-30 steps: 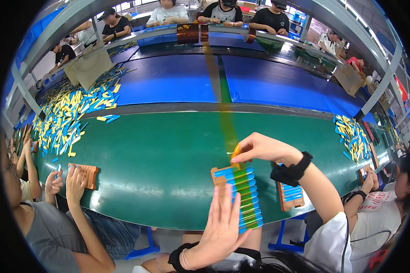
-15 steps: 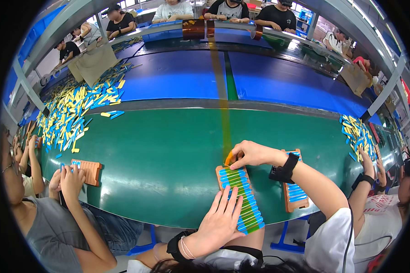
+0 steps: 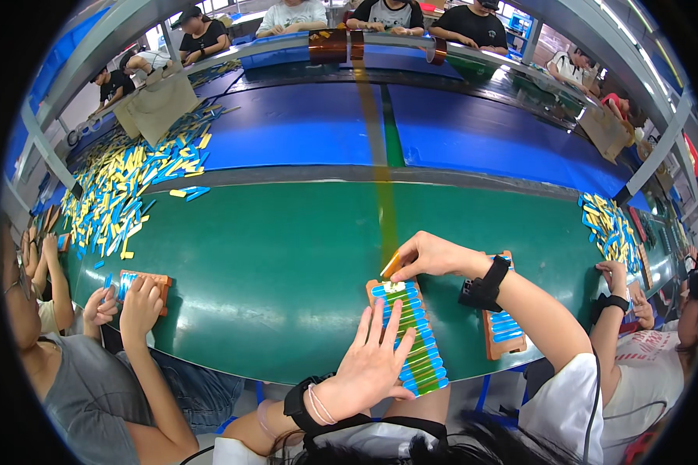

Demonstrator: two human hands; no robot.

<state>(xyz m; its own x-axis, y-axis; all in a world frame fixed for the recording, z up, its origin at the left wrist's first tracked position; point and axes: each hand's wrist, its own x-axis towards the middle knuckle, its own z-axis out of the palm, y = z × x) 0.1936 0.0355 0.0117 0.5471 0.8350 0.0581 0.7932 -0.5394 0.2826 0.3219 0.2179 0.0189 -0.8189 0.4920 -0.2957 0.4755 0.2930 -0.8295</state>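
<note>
A brown fixture point(image 3: 373, 287) lies tilted in front of me, carrying a row of blue strips point(image 3: 434, 350) with clear amber tape running along them. My left hand point(image 3: 371, 358) lies over the strips, its fingers spread. At the fixture's far end, my right hand point(image 3: 430, 257) pinches a small orange tool point(image 3: 390, 266), whose exact kind I cannot make out. Beside it hangs a long band of amber tape point(image 3: 385, 205), its lower end partly hidden by the tool and fingers. A whitish patch point(image 3: 394, 287) shows just below the right fingertips.
A second fixture with blue strips point(image 3: 506, 328) lies under my right forearm. Tape rolls point(image 3: 329, 46) sit on the overhead bar. Loose blue and yellow strips point(image 3: 120, 194) pile up at left, with a smaller pile point(image 3: 609, 229) at right. Co-workers sit close on both sides.
The orange tool has tilted and my right fingers have shifted slightly. My left hand has moved a little up the strips, fingers wider apart. The whitish patch has come into view.
</note>
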